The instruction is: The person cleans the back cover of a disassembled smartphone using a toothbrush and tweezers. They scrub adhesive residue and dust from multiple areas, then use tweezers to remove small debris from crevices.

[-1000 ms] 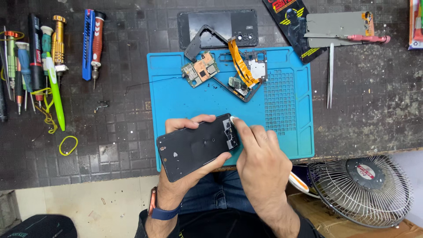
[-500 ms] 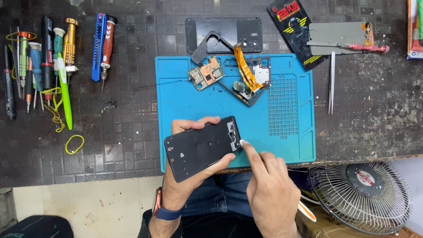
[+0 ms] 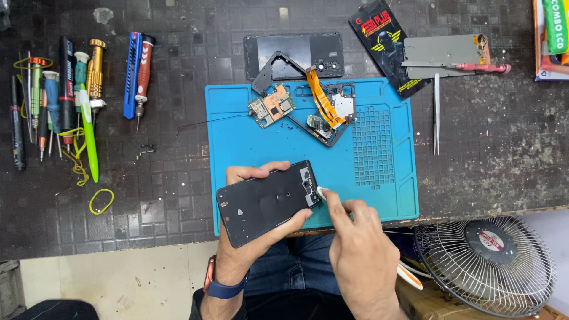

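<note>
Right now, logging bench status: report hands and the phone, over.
Left hand grips black phone frame. Right hand presses white-tipped tool at its edge. Nothing in the way.

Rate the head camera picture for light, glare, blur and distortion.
Head view: even overhead light, soft shadows only. Mild sheen on the black phone panel in the left hand; no harsh glare on the blue mat. The right hand and the tools look sharp. Slight wide-angle bending toward the edges, near the fan.

left hand (image 3: 249, 237): bare, dark blue band with orange-edged watch at wrist | right hand (image 3: 361, 255): bare, no sleeve, no ring seen | legs: blue denim jeans
</note>
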